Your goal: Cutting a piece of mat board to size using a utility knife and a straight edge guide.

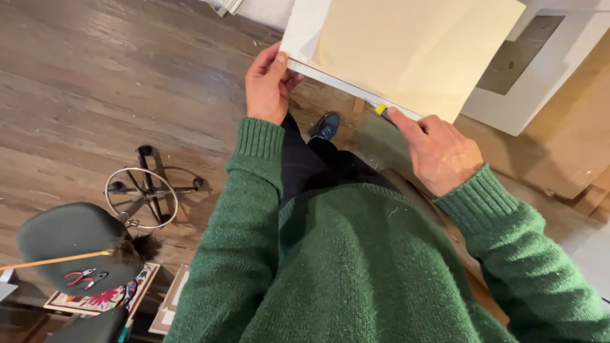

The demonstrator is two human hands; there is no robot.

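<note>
Two hands | left hand (268, 86) pinching cream board (406, 51) corner | right hand (438, 152) clamped on yellow-tipped tool (382, 110) (at edge)

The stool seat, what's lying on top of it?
On the stool seat lie red-handled pliers and a thin wooden stick that reaches across it. The seat covers whatever is below, apart from the stool's base.
</note>
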